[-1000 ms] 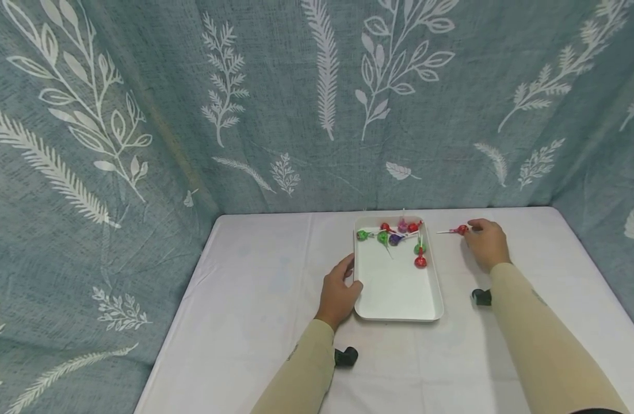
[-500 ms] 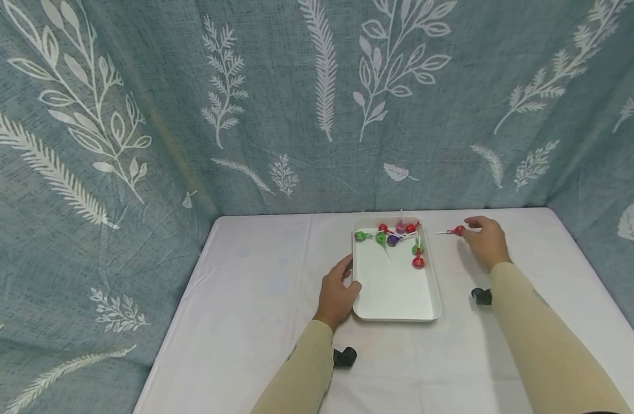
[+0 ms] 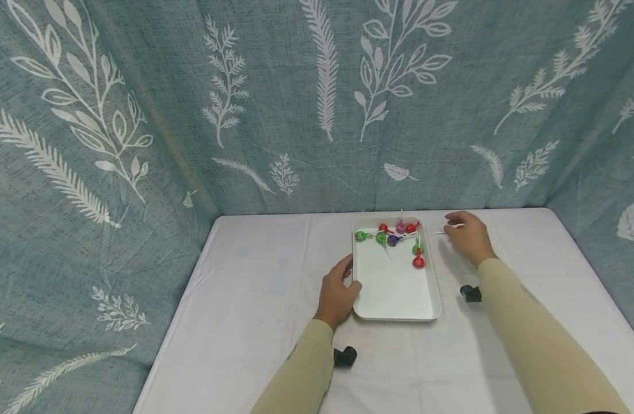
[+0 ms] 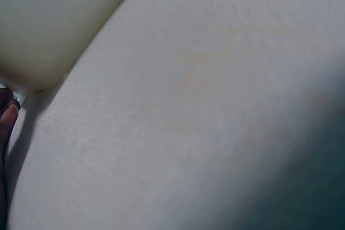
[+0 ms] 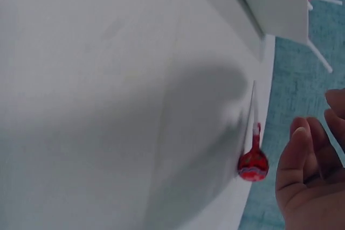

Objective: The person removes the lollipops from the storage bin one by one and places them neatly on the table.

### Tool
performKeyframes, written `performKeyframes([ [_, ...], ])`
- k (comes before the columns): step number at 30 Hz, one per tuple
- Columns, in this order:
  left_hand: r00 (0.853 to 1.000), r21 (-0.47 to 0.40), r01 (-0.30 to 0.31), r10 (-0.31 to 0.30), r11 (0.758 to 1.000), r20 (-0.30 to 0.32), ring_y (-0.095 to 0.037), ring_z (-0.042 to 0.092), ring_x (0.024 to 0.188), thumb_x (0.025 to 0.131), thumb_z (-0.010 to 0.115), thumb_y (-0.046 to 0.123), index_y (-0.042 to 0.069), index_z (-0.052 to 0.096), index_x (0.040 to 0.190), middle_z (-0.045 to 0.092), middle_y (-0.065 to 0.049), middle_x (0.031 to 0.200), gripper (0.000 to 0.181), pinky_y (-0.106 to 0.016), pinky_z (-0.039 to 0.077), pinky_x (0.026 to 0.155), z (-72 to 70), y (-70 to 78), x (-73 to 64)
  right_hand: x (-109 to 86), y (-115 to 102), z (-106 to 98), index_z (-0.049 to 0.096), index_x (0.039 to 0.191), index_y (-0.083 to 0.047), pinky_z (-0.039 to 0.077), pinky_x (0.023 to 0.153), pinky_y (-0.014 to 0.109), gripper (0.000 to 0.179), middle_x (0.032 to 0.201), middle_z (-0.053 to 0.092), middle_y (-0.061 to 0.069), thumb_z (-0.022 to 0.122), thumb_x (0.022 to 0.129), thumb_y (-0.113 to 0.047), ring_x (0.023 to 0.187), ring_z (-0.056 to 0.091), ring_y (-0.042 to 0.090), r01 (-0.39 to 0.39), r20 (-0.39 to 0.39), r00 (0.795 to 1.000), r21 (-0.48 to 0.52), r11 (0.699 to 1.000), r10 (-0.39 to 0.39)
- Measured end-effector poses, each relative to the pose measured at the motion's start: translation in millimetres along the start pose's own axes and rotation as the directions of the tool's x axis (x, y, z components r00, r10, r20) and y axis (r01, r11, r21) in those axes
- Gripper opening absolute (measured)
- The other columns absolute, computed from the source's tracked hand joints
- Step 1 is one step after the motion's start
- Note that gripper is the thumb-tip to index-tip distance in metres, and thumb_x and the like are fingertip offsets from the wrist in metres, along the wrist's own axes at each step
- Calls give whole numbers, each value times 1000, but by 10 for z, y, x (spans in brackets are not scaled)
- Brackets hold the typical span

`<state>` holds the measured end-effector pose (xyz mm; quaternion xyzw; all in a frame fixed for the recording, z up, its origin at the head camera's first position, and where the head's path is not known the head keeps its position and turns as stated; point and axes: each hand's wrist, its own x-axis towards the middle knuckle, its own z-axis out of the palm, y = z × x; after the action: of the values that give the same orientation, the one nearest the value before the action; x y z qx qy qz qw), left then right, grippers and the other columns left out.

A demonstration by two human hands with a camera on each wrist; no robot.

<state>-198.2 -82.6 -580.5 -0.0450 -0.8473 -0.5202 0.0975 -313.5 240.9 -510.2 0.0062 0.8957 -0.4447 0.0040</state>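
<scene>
A white tray [image 3: 394,296] lies on the cloth-covered table. My left hand [image 3: 337,294] holds its left side, thumb at the rim and fingers along the outer wall. Several wrapped lollipops, red, green, purple and pink, lie toward the tray's far end; one red lollipop [image 3: 418,262] is by the right wall. To the right of the tray, my right hand [image 3: 471,237] hovers over another lollipop, of which only the white stick [image 3: 439,233] shows in the head view. In the right wrist view that red lollipop [image 5: 253,165] lies on the table, apart from my loosely bent fingers [image 5: 294,152].
White cloth [image 3: 255,299] covers the table. A teal leaf-patterned curtain [image 3: 275,103] hangs behind it and at both sides. Dark wrist-worn pieces [image 3: 470,293] stick out below the hands. Some lollipop sticks [image 5: 321,55] project past the tray's edge.
My right hand has shifted left from the red lollipop's head, and now covers it from the head view. The left hand and tray stay in place.
</scene>
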Motion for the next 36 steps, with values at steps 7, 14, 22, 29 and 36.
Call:
performKeyframes([
  [7,1000,-3,0,0,1000,0,-21,57,142,89,63,-2,-2,56,154,66,-13,148,66,-31,48,115,5,-1,11,11,-149,90,63,140,8,55,96,56,39,131,63,29,61,107,-11,119,61,45,35,22,999,-12,999,-35],
  [14,1000,-14,-3,3,1000,0,-23,58,141,88,63,-2,-3,56,155,66,-15,147,67,-32,49,115,5,0,15,41,-196,164,63,139,7,55,99,58,37,132,63,29,61,107,-12,121,60,45,42,42,998,-9,999,-42],
  [22,1000,-23,6,-6,1000,5,-22,56,143,88,63,-2,-2,56,155,65,-14,148,67,-31,48,116,14,10,10,52,-237,236,64,137,7,55,101,58,34,131,64,29,62,107,-10,121,61,45,56,61,997,-19,998,-55],
  [29,1000,-16,10,-10,1000,5,-21,56,143,88,63,-1,-1,56,155,65,-13,149,67,-30,47,116,1,30,8,72,-277,274,63,138,5,52,107,61,35,134,63,28,62,108,-13,123,60,45,25,89,996,-36,999,-22],
  [36,1000,-17,7,-7,1000,0,-20,56,143,89,63,-2,-2,57,154,65,-13,149,66,-30,47,116,7,33,4,100,-264,299,60,145,2,54,107,60,39,144,59,26,60,111,-17,128,57,44,-45,124,991,-35,998,49],
])
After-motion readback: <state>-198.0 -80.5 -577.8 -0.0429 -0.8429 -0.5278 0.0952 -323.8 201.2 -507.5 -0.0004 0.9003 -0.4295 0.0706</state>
